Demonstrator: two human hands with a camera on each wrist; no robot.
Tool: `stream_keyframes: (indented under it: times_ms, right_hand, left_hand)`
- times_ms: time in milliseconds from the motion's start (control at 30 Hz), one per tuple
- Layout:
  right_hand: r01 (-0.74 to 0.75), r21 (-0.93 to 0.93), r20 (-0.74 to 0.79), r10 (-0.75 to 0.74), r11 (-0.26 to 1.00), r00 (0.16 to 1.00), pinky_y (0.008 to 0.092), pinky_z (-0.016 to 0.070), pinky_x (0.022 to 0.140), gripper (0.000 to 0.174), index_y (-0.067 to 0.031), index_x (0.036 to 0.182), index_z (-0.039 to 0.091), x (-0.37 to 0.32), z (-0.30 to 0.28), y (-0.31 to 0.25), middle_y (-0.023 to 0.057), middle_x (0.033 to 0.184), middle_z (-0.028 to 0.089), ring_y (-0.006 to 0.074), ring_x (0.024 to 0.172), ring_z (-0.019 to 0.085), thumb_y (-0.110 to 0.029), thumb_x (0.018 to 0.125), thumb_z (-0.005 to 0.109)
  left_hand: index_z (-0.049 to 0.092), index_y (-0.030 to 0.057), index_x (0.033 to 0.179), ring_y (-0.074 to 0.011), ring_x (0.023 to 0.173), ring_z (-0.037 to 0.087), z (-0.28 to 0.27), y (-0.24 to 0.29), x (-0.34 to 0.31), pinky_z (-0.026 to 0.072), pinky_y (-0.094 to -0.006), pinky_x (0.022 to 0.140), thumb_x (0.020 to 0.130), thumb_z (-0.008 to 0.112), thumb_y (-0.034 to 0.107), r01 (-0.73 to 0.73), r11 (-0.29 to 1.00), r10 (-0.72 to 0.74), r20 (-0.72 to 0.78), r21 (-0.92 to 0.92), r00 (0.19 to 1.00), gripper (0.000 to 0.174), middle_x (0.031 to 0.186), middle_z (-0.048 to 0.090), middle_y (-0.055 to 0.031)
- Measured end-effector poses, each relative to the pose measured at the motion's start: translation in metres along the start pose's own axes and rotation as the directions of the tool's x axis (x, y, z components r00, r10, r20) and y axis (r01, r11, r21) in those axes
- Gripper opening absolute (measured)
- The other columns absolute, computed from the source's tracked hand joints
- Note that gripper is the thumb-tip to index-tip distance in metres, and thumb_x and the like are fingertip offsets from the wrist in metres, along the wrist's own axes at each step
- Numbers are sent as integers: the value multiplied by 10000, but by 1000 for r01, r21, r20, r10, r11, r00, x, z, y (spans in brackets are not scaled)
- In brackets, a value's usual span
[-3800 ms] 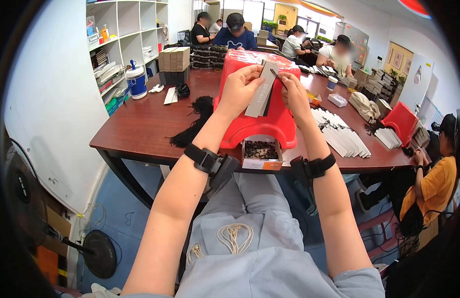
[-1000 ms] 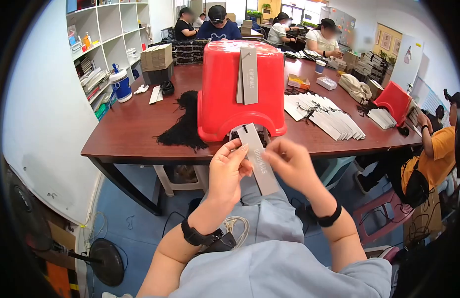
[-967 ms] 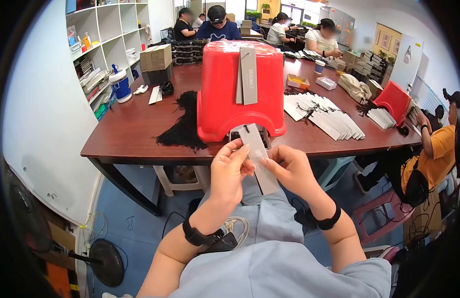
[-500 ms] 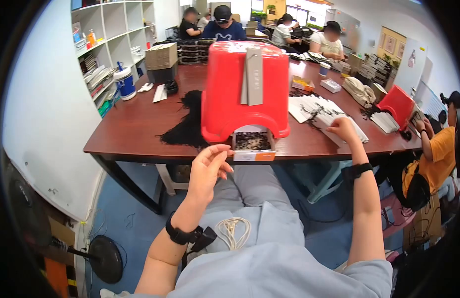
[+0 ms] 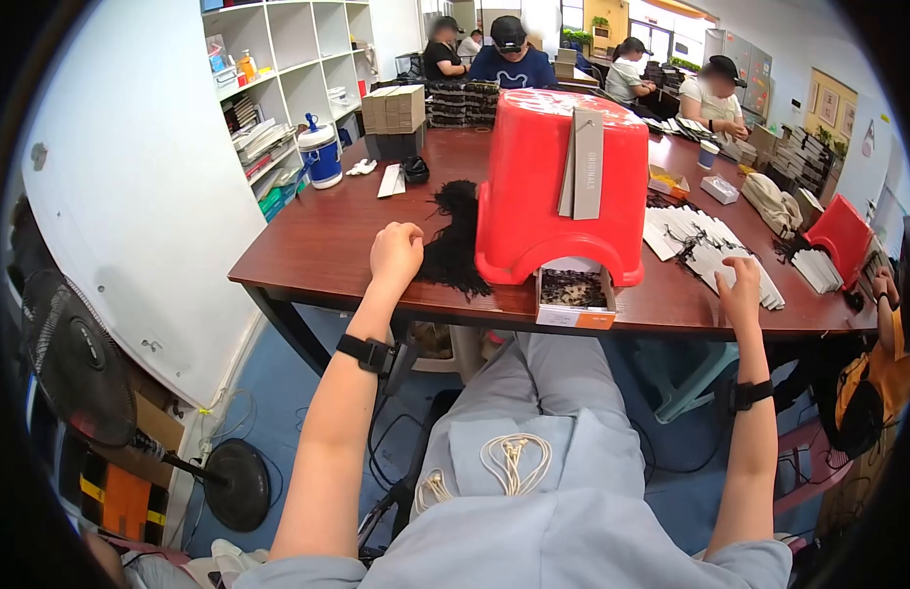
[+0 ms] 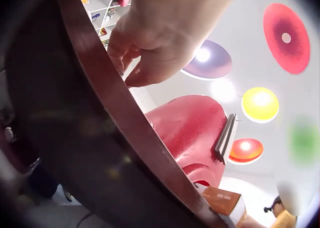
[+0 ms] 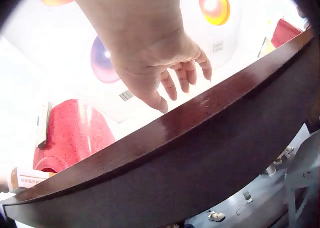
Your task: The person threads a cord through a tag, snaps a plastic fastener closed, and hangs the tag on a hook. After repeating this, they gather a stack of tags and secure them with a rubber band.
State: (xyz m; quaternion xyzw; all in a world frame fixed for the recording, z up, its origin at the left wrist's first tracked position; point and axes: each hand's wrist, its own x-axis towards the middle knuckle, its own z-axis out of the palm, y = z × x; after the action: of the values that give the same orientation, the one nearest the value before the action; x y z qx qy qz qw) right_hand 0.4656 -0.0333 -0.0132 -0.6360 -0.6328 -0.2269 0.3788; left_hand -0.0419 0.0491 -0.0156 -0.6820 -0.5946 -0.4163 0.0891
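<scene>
My left hand [image 5: 396,257] is over the table beside the pile of black strings [image 5: 455,240], its fingers loosely bent; in the left wrist view no held thing shows. Relaxed, parted fingers show on my right hand [image 7: 155,63], which holds nothing; in the head view it overlaps the fanned hang tags [image 5: 710,250], which are pale grey with black strings. Between the hands stands an upturned red plastic stool [image 5: 533,196], with grey hang tags [image 5: 587,162] marked ORIGINALS on its front. Under the stool's arch sits an open carton [image 5: 576,294] of small black pieces.
A grey tag stack [image 5: 394,110], a blue-white jug [image 5: 320,157] and a black bundle [image 5: 415,170] stand at the left. Small boxes [image 5: 720,188] and a paper cup [image 5: 708,154] are at the right. The table edge [image 5: 376,300] runs close before my body; other people sit around.
A second ago both hands held a strung tag in front of the stool. My right hand took it to the fanned tags and let go; my left hand moved left, towards the black strings.
</scene>
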Motion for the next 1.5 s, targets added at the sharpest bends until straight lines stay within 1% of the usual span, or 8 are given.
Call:
stream_keyframes:
  times_ms: [267,533,733,833,900,1167,1400,1500]
  right_hand:
    - [38,22,-71,-36,999,997,385,374,791,183,-26,849,545,-17,8,-20,153,883,513,323,883,477,-62,676,595]
    - [-121,-42,-199,110,992,974,387,365,820,269,-38,901,565,-18,-4,38,158,927,515,325,933,452,-142,664,640]
    - [-235,-59,-243,214,970,946,391,352,827,236,-41,906,563,-41,-17,71,140,923,515,309,937,450,-156,703,603]
    - [-230,32,-285,229,973,931,372,348,826,229,-43,927,544,-46,-21,63,125,926,510,295,932,446,-118,715,586]
    - [-219,63,-305,228,974,925,368,348,828,226,-42,927,545,-49,-25,57,125,929,513,293,937,448,-107,714,585]
    - [-282,149,-286,315,948,905,348,353,844,248,-28,963,560,-58,-32,51,134,995,521,275,960,470,-75,719,571]
    - [-469,520,-89,592,714,801,229,399,751,223,11,1045,500,-67,-18,60,57,1006,510,128,881,478,-64,835,487]
    - [-394,448,-129,494,803,860,223,417,724,235,9,1070,485,-75,-8,72,48,1015,492,116,862,476,-79,852,484]
  left_hand:
    - [637,55,711,-312,759,576,-10,-7,6,459,-398,690,683,547,164,-44,999,45,-53,17,998,144,768,601,-149]
    - [599,29,776,-217,683,567,-39,126,-1,436,-312,650,725,562,59,-328,845,295,-144,-423,945,70,753,586,-91]
    - [580,9,874,-268,826,546,-2,264,-35,435,-336,728,718,572,51,-613,499,805,66,-612,590,162,875,571,-136]
    - [557,29,949,-271,909,518,33,279,-69,425,-365,775,678,615,85,-671,418,857,20,-612,515,283,1005,533,-141]
    - [539,35,998,-290,969,488,45,259,-73,361,-451,868,629,662,129,-906,363,916,-94,-219,390,401,1078,489,-145]
    - [439,148,1211,-449,1225,149,22,184,-52,80,-682,877,573,684,482,-528,846,498,245,70,832,760,1339,255,-148]
    - [413,215,1243,-481,1231,14,41,181,-23,29,-692,884,648,622,502,-475,880,419,454,10,786,693,1399,128,-106]
    - [358,224,1275,-485,1227,22,58,172,-9,74,-708,866,663,610,498,-473,881,427,444,-9,788,717,1406,81,-102]
